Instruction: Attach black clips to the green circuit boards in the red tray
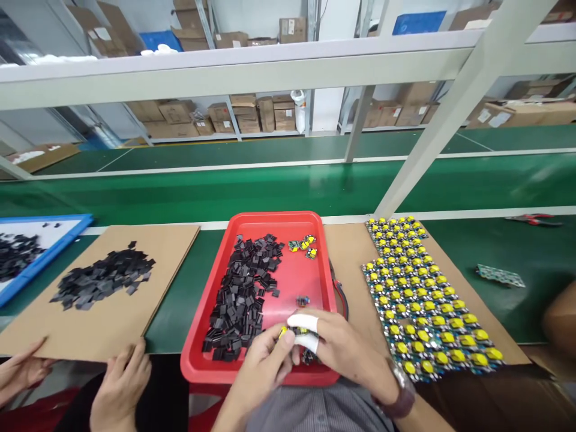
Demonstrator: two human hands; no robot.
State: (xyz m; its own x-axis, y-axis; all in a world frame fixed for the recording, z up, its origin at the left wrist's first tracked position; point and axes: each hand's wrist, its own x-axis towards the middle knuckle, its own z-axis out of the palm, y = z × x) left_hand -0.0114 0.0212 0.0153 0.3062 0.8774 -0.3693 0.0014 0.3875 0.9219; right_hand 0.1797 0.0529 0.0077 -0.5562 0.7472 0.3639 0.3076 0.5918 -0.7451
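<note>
Over the near end of the red tray [297,303], my two hands meet around a small circuit board with a yellow part [283,332]. My left hand [265,359] pinches it between thumb and fingers. My right hand [339,345], with white covers on two fingers, is closed on the board from the other side; the fingers hide most of it. Many black square pieces [245,288] fill the left half of the tray. A few small boards with yellow parts [306,244] lie at its far right, and another small component [303,301] lies just beyond my right hand.
Sheets of joined boards with yellow parts [423,294] lie on cardboard at right. A loose board strip [499,275] and red-handled pliers [535,220] are farther right. At left, a co-worker's hands [121,381] hold a cardboard sheet [168,252] bearing black pieces. A slanted post [432,138] rises behind.
</note>
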